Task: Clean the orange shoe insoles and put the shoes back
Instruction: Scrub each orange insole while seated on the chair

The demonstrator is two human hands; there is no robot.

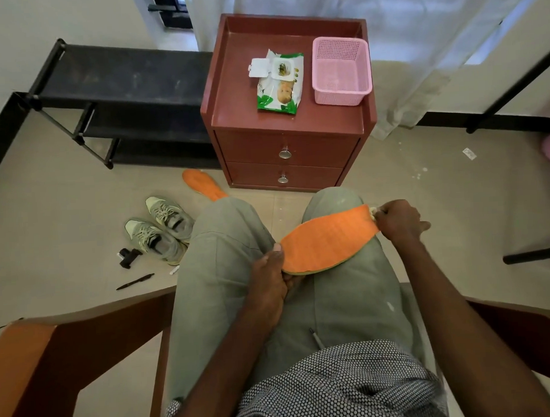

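Observation:
An orange insole [327, 239] lies across my right knee. My left hand [270, 274] grips its near end, thumb on top. My right hand [399, 223] pinches a small crumpled wipe [373, 213] against the insole's far end. A second orange insole [201, 183] lies on the floor by the cabinet, partly hidden behind my left knee. Two grey-green sneakers [159, 229] stand side by side on the floor to my left.
A red-brown bedside cabinet [232, 115] stands ahead with an open wipes pack [279, 80] and a pink basket [340, 71] on top. A black shoe rack [117, 98] runs along the left wall. A pen [135, 281] and a small black object [129, 256] lie near the sneakers.

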